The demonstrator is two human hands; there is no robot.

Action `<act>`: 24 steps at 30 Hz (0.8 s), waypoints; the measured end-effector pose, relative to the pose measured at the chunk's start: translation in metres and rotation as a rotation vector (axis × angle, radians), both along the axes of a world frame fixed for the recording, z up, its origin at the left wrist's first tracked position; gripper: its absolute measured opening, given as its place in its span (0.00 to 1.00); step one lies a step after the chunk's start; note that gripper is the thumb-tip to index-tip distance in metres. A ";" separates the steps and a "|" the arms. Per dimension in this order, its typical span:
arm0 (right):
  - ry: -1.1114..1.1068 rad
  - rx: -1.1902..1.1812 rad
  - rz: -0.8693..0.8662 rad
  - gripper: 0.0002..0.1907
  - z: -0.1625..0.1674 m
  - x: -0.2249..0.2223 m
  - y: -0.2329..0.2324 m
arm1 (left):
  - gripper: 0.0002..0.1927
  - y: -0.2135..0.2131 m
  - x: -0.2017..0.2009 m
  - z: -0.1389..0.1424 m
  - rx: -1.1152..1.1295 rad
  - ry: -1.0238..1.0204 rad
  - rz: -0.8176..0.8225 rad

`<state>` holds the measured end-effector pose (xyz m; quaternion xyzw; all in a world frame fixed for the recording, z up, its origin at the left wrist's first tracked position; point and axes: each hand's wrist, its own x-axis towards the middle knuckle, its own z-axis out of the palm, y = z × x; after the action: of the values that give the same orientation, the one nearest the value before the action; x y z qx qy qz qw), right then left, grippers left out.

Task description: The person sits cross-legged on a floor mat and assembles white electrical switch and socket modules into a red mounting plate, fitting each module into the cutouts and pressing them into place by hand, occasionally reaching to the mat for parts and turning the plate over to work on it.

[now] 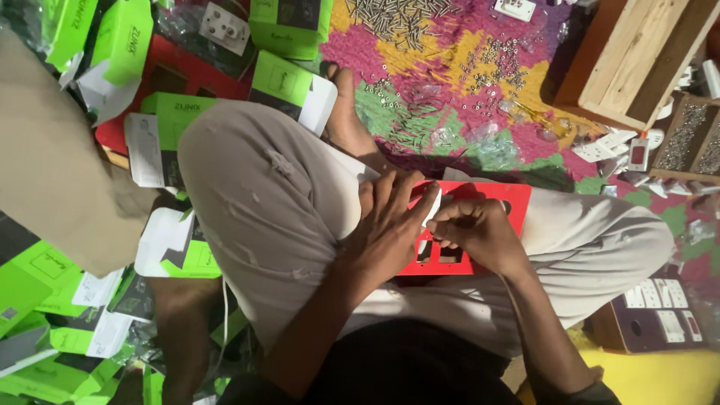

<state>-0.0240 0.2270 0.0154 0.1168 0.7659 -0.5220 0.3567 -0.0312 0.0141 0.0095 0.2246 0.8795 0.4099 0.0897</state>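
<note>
The person sits cross-legged on the floor with a red plastic switch plate (480, 225) lying across the lap, on the light trousers (285, 217). The step in hand looks like fitting a small part into one of the plate's rectangular cut-outs.

The left hand (390, 225) lies flat over the plate's near-left part, fingers spread and pressing down, the index finger stretched toward the upper edge; its grip is a steadying hold on the plate, not a closed clench. The right hand (476, 229) is curled into a pinch just beside it, over the cut-outs; it seems to nip a small white piece, though the fingers hide it and I cannot be sure what it is. Both forearms come in from below, elbows bent, wrists low.

As a judgement, the next move calls for a fine push with the fingertips while the left hand keeps the plate from sliding on the cloth.

Further out, green and white cartons (289, 86) lie heaped to the left. Beyond the knees a patterned mat (450, 67) carries scattered screws (397, 19), and a wooden tray (637, 52) stands at far right.
</note>
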 end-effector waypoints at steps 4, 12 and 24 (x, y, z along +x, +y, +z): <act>-0.006 0.074 -0.009 0.02 -0.005 0.004 0.002 | 0.42 -0.001 0.001 0.001 -0.147 -0.016 -0.077; 0.225 0.030 -0.377 0.08 0.009 -0.009 0.030 | 0.51 -0.013 0.036 0.016 -0.143 0.052 -0.148; 0.392 0.854 0.359 0.18 -0.082 -0.195 0.061 | 0.25 -0.002 0.063 -0.009 -0.285 0.315 -0.059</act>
<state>-0.2190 0.2880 -0.0667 0.0185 0.9719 -0.1044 0.2104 0.0318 0.0123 0.0008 0.2965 0.9247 0.2386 -0.0060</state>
